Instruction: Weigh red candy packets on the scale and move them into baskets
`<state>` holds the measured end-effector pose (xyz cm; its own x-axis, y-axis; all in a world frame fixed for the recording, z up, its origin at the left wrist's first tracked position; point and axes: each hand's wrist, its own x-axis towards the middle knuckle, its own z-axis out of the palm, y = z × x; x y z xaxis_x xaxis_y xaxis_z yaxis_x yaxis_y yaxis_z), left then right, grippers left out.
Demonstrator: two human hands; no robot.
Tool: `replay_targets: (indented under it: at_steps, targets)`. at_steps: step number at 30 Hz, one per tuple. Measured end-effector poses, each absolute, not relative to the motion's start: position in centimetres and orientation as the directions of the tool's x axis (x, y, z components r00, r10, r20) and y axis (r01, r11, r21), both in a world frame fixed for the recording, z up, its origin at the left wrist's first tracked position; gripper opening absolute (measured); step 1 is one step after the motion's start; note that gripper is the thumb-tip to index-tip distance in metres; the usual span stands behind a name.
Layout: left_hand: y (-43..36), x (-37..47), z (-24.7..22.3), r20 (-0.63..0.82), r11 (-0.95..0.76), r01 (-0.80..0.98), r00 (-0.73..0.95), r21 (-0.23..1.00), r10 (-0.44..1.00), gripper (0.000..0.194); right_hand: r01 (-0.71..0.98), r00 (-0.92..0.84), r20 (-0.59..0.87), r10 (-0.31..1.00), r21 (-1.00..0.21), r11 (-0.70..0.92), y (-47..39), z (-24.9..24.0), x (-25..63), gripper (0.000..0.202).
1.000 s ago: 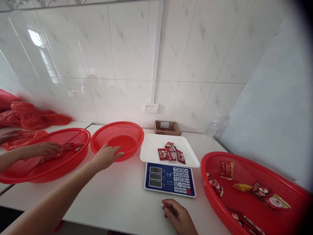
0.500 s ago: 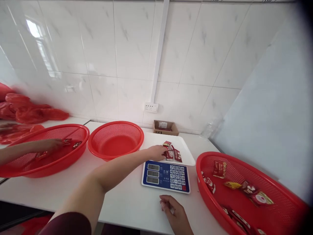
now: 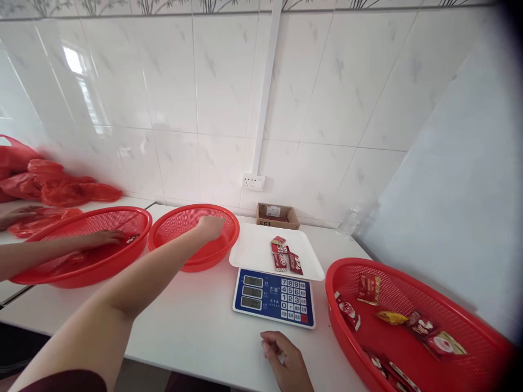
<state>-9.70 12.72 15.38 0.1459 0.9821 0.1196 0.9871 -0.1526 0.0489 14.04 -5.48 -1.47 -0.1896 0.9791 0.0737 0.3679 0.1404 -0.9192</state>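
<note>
My left hand (image 3: 211,227) is over the middle red basket (image 3: 157,247), its back toward me and its fingers curled closed. Whatever it may hold is hidden. On the white pan (image 3: 249,251) of the digital scale (image 3: 274,298) lie several small red snack packets (image 3: 280,260), touching one another. My right hand (image 3: 286,356) rests on the table in front of the scale, loosely curled with nothing visible in it. To its right stands a large red basket (image 3: 335,305) with scattered snack packets, among them a yellow packet (image 3: 391,318).
A co-worker's hand (image 3: 102,238) reaches into the left red basket (image 3: 144,239); another hand (image 3: 16,216) is beside red plastic bags (image 3: 61,185). Behind the scale are a small cardboard box (image 3: 278,220) and clear plastic (image 3: 349,219) against the wall.
My left hand has left the packets on the scale pan and moved left over the middle basket. My right hand stays in front of the scale. The view has tilted up slightly.
</note>
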Motion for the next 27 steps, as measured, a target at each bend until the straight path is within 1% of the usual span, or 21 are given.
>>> replay_targets:
  at_steps: [3, 5, 9, 11, 13, 16, 18, 22, 27]
  targets:
    - [12.4, -10.3, 15.8, 0.088, -0.257, 0.965, 0.252, 0.049, 0.964, 0.029, 0.358, -0.199, 0.075, 0.977, -0.923, 0.144, -5.3, -1.4, 14.1, 0.030]
    - [12.5, -9.0, 15.5, 0.069, -0.351, 0.934, 0.347, 0.058, 0.935, 0.032, 0.347, -0.197, 0.066, 0.978, -0.928, 0.132, -5.3, -1.4, 14.1, 0.031]
    - [13.7, -3.3, 14.1, 0.011, -0.566, 0.817, 0.569, 0.111, 0.823, 0.047, 0.329, -0.186, 0.037, 0.982, -0.939, 0.098, -5.3, -1.8, 14.2, 0.032]
    - [14.7, 0.0, 13.3, -0.024, -0.632, 0.763, 0.640, 0.138, 0.768, 0.050, 0.312, -0.174, 0.043, 0.984, -0.945, 0.096, -5.3, -1.9, 14.2, 0.032]
    - [15.8, 2.7, 12.5, -0.062, -0.664, 0.733, 0.677, 0.146, 0.733, 0.050, 0.300, -0.160, 0.056, 0.986, -0.948, 0.102, -5.4, -2.0, 14.2, 0.031]
    - [16.9, 5.1, 11.8, -0.099, -0.678, 0.723, 0.690, 0.129, 0.717, 0.036, 0.306, -0.153, 0.057, 0.987, -0.947, 0.102, -5.3, -1.9, 14.1, 0.029]
    - [17.3, 5.6, 11.6, -0.098, -0.667, 0.738, 0.675, 0.105, 0.732, 0.028, 0.308, -0.153, 0.050, 0.987, -0.947, 0.096, -5.3, -1.8, 14.1, 0.028]
    - [17.1, 4.7, 11.3, -0.036, -0.609, 0.791, 0.612, 0.062, 0.790, 0.025, 0.287, -0.151, 0.057, 0.987, -0.953, 0.099, -5.2, -2.0, 14.1, 0.028]
    - [16.4, 0.6, 12.6, 0.107, -0.524, 0.851, 0.518, 0.035, 0.848, 0.026, 0.266, -0.137, 0.069, 0.988, -0.959, 0.103, -5.2, -2.3, 14.1, 0.030]
